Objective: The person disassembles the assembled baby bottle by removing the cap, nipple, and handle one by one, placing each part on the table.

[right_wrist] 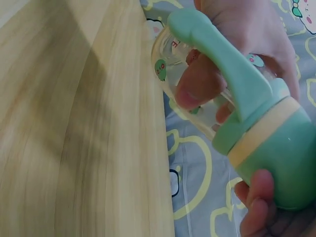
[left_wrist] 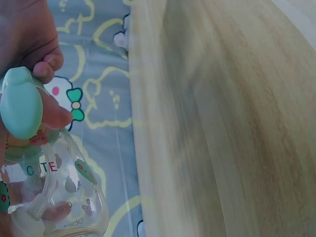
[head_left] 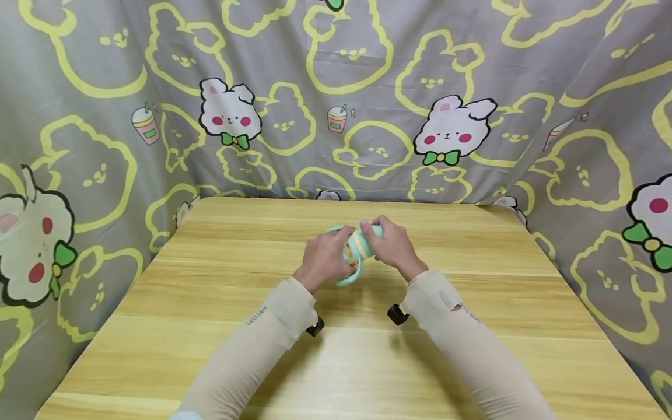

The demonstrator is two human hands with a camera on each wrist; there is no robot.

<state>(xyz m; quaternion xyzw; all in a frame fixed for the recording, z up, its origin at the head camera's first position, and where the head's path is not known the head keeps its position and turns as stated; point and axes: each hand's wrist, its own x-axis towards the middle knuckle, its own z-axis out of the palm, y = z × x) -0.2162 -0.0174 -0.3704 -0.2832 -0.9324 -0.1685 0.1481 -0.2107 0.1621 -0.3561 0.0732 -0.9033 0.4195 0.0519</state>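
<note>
Between both hands is a tilted baby sippy cup (head_left: 361,244), held up over the wooden table. Its clear body (left_wrist: 74,190) carries small printed figures and coloured letters, with a straw and a white weighted end inside. A mint-green handle (right_wrist: 237,74) curves out from the collar, and a cream band (right_wrist: 264,131) circles beneath the rounded mint cap (right_wrist: 281,160). My left hand (head_left: 326,256) grips the clear body, its fingers partly passing behind the handle. My right hand (head_left: 394,245) grips the cap end, fingertips curled against it in the right wrist view.
The wood-grain table (head_left: 184,326) spreads beneath both forearms. A grey curtain (head_left: 294,140) with rabbit and yellow outline prints hangs behind it and along both sides. Black wrist devices (head_left: 398,314) sit under the pale sleeves.
</note>
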